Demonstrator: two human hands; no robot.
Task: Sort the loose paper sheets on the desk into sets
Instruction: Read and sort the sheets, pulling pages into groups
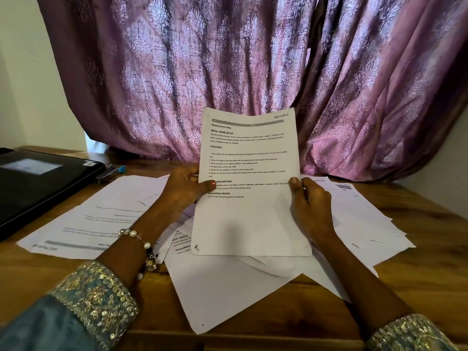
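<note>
I hold one printed sheet (248, 173) upright above the desk; "SECTION 1" is handwritten at its top right. My left hand (183, 191) pinches its left edge, thumb on the front. My right hand (310, 201) grips its right edge the same way. Under it, several loose sheets (228, 287) lie overlapping on the wooden desk (430, 262). One sheet at the left (101, 219) lies turned the other way, with "SECTION" handwritten near its corner. More sheets (367, 219) fan out to the right.
A black laptop or folder (38, 183) lies shut at the desk's left. A pen with a blue cap (114, 172) lies beside it. A purple patterned curtain (228, 72) hangs behind the desk, its hem touching the far edge.
</note>
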